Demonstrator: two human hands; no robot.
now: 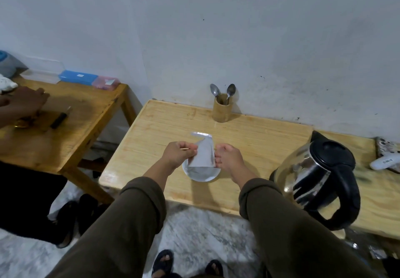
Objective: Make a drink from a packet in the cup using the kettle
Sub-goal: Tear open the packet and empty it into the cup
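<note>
A silver foil packet (203,152) is held upright between both hands, just above a white cup (201,175) that stands on the light wooden table (249,139). My left hand (180,154) pinches the packet's left edge and my right hand (227,157) pinches its right edge. The packet's top strip is partly torn and bends to the left. The packet and hands hide most of the cup's inside. A glass kettle (318,178) with a black lid and handle stands to the right of the cup, near the table's front edge.
A bamboo holder (223,110) with two spoons stands at the back by the wall. At the far right lie a tray (387,154) and a white object. On a darker table (71,130) to the left, another person's hand (23,102) works near a knife and plastic boxes.
</note>
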